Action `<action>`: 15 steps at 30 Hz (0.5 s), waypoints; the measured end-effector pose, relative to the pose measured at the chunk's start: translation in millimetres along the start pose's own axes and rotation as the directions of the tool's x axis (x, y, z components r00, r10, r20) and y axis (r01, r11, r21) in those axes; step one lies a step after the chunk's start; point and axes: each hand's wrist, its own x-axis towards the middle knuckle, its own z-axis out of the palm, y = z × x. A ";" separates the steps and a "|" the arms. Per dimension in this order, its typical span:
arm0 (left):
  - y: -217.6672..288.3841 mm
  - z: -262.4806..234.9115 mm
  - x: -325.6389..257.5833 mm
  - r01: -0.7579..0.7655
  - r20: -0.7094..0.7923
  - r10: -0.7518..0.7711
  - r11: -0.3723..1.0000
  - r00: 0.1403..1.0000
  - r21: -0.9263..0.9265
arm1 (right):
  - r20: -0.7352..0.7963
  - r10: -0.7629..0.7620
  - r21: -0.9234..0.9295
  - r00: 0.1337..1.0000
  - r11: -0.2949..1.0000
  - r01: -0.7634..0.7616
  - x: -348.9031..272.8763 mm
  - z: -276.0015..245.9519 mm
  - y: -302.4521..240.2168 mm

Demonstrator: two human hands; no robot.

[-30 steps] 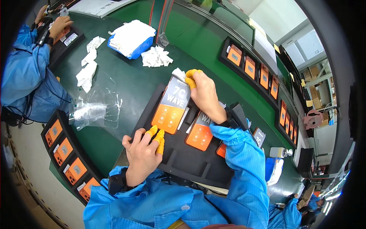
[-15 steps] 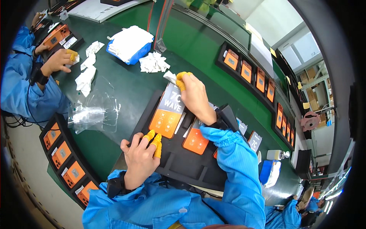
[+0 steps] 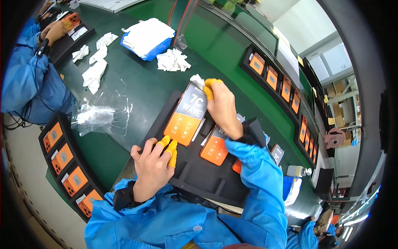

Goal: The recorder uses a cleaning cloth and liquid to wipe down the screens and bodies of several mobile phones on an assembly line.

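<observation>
The right hand [image 3: 221, 107] is closed on a small white cloth [image 3: 196, 80], at the far end of an orange-and-grey phone [image 3: 185, 114]. This phone lies in the left part of a black tray [image 3: 195, 174], near on the green tabletop [image 3: 139, 89]. The left hand [image 3: 154, 166], half open and grasping nothing, touches its near end with yellow-covered fingertips [image 3: 172, 145].

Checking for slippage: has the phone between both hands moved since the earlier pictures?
No; judged against the black tray, the phone shows no visible shift in any direction.
</observation>
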 end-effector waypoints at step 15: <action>0.9 -1.7 -1.0 0.020 0.014 -0.020 0.999 1.000 -0.045 | 0.048 -0.003 -0.019 0.999 1.000 0.004 22.9 24.0 -6.1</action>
